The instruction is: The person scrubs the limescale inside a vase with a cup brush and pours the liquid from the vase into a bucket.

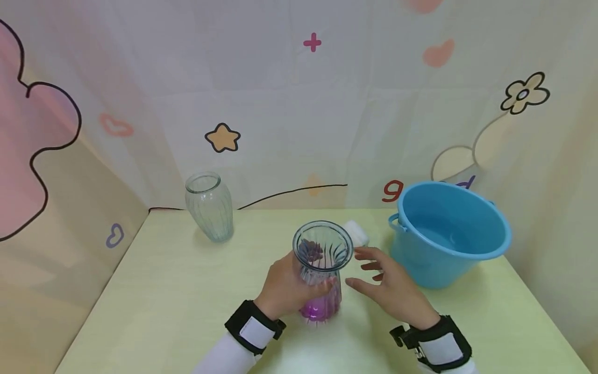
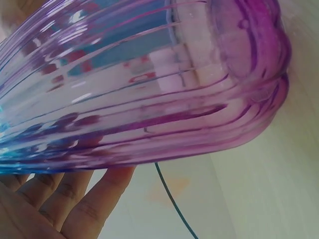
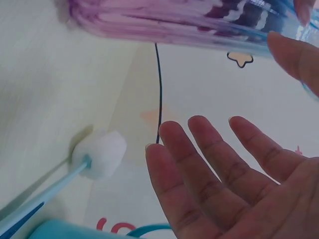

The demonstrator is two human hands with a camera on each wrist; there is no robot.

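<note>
My head camera looks forward and down over the table (image 1: 140, 311); my 2 wrist cameras face the backdrop (image 1: 280, 104) close up, sharing the purple vase (image 2: 149, 94) at frame top.

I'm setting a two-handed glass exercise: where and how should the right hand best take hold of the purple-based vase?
Probably by the ribbed body of the vase, below its flared rim, coming from the right: its mouth faces up, the left hand grips from the left, and the right hand faces the opposite side.
</note>
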